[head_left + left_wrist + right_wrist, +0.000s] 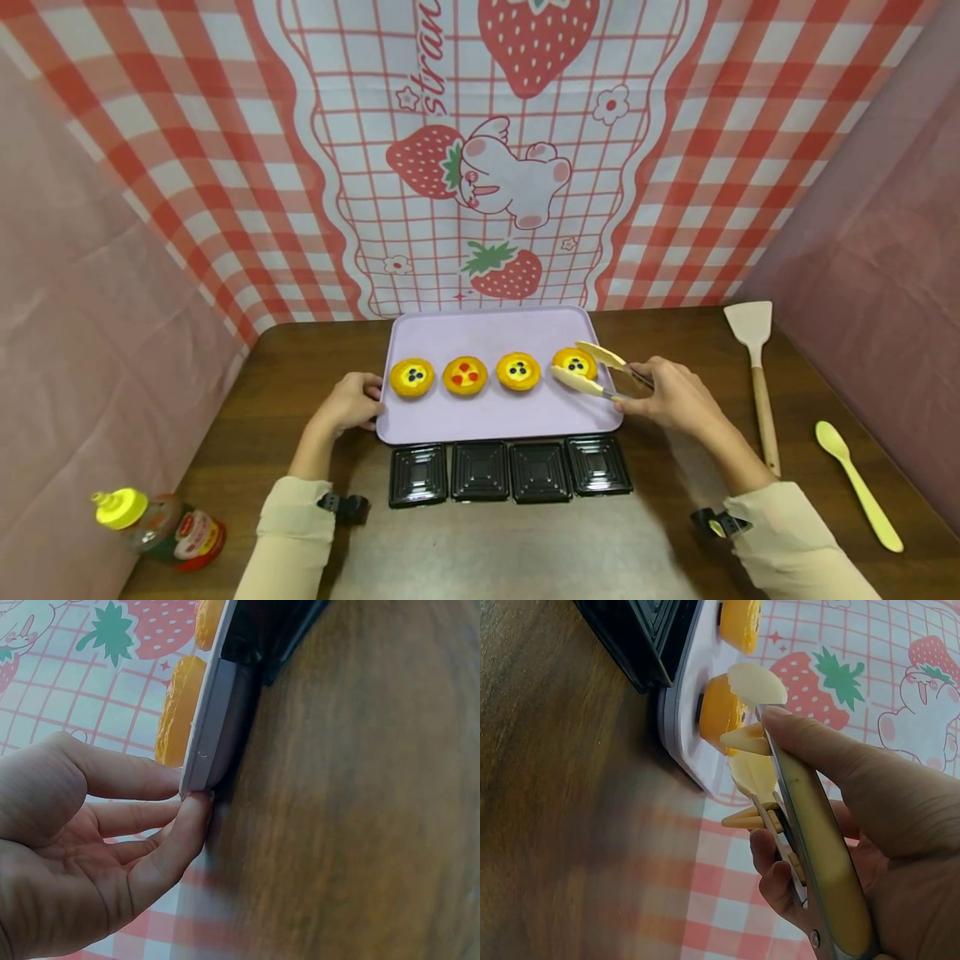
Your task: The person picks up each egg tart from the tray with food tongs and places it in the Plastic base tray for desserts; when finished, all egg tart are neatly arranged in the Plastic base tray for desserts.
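My left hand (351,402) pinches the left rim of a pale purple tray (450,421); in the left wrist view the thumb (135,776) lies on the edge and a fingertip is beneath it. Several egg tarts stand in a row on the tray. One tart (465,377) has red toppings, another (518,372) dark blue ones. My right hand (671,396) holds a pair of tongs (603,354) with cream-coloured tips. Those tips lie apart on either side of the rightmost tart (574,364); whether they touch it I cannot tell.
Several black square plastic containers (480,471) line the tray's near edge. A spatula (759,375) and a yellow spoon (858,483) lie on the right. At the left lies a sauce bottle (168,529) with a yellow cap. A strawberry-print cloth (480,167) hangs behind the tray.
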The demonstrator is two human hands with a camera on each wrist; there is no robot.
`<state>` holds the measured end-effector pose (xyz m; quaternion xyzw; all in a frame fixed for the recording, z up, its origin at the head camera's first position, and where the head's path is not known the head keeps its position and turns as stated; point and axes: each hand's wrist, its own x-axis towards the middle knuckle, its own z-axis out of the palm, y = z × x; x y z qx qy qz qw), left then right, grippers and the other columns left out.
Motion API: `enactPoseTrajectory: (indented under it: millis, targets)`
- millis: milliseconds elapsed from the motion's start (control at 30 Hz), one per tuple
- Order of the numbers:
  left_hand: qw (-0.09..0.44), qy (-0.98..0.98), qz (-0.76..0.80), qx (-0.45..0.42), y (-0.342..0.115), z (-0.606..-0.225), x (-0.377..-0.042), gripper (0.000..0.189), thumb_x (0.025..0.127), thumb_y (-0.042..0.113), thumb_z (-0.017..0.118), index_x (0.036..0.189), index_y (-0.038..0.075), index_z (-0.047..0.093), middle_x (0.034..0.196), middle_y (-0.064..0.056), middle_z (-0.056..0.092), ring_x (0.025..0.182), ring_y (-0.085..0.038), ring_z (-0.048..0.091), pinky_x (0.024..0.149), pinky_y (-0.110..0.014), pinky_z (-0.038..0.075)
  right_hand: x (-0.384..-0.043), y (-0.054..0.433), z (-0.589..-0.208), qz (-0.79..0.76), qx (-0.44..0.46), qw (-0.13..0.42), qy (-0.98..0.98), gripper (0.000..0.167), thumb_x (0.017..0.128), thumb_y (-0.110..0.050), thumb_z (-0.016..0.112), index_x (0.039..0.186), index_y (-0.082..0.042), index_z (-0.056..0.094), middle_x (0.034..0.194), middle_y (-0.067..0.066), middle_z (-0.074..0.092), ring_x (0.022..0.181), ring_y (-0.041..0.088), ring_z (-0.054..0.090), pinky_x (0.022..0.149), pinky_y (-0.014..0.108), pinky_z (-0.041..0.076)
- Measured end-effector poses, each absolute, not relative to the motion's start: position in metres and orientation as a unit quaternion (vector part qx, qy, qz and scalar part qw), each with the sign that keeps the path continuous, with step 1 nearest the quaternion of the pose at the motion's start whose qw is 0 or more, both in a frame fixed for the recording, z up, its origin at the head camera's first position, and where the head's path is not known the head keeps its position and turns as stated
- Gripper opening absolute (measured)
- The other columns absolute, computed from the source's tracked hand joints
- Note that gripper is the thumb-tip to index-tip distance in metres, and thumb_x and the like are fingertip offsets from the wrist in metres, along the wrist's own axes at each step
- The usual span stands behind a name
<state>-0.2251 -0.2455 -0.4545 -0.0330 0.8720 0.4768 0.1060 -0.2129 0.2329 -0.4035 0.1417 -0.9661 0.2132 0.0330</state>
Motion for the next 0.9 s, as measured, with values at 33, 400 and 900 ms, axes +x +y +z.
enactPoseTrajectory:
  millis: [33,400,900]
  targets:
    - [0.106,0.872,0.477,-0.033,-0.245,-0.454,-0.225,0.049,0.077,-0.011,0.063,0.124,-0.016,0.052,0.100,-0.025,0.055,0.076,-0.028,0.060,0.055,-0.036,0.061,-0.213,0.233,-0.403,0.213,0.142,0.034,-0.966,0.067,0.073,-0.032,0.087,0.121,0.009,0.065,0.099,0.018,0.065,0.084,0.030,0.060,0.069,0.049,0.052]
    - [0.106,0.871,0.479,-0.031,-0.245,-0.454,-0.225,0.050,0.077,-0.011,0.063,0.125,-0.017,0.051,0.100,-0.024,0.054,0.076,-0.027,0.060,0.055,-0.036,0.061,-0.204,0.237,-0.389,0.214,0.143,0.035,-0.966,0.067,0.074,-0.035,0.086,0.124,0.005,0.065,0.105,0.016,0.065,0.088,0.031,0.061,0.070,0.048,0.051]
    - [0.102,0.871,0.480,-0.023,-0.245,-0.455,-0.226,0.050,0.076,-0.011,0.063,0.124,-0.018,0.051,0.098,-0.025,0.055,0.073,-0.027,0.061,0.055,-0.037,0.061,-0.163,0.256,-0.363,0.194,0.190,0.106,-0.957,0.066,0.071,-0.033,0.089,0.121,0.005,0.067,0.097,0.008,0.065,0.079,0.024,0.059,0.064,0.040,0.045]
